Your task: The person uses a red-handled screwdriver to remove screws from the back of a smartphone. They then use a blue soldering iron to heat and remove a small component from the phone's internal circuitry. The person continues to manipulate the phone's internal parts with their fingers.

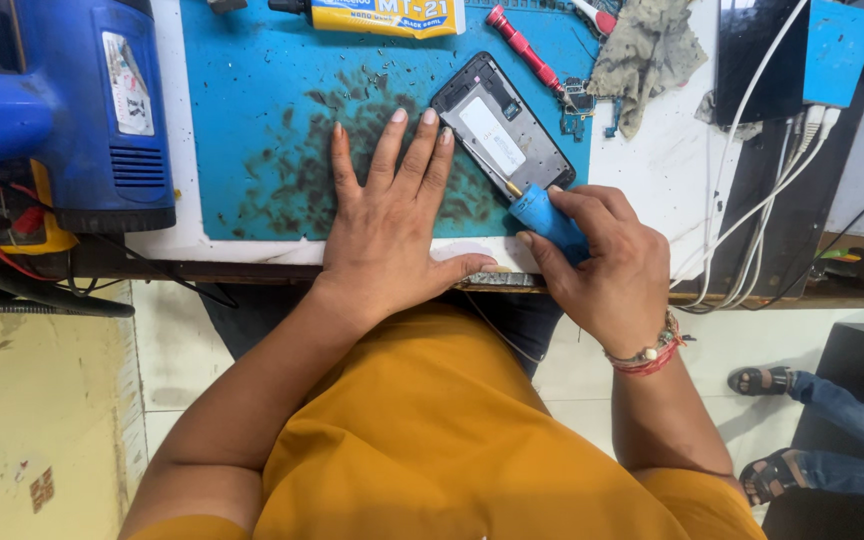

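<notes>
I see a blue screwdriver handle (544, 217); a blue mat (252, 90) smeared dark; a black-framed phone (502, 135); a red screwdriver (522, 45); a grey stained rag (647, 50).

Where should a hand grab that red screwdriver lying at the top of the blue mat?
Probably around the ribbed red handle of the red screwdriver, coming from above. It lies flat and diagonal on the blue mat, its handle free towards the upper left; its tip end points down-right at small parts beside the grey rag.

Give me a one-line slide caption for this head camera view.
Left hand steadies an opened phone on a blue mat while the right hand works its edge with a blue-handled screwdriver.
</notes>
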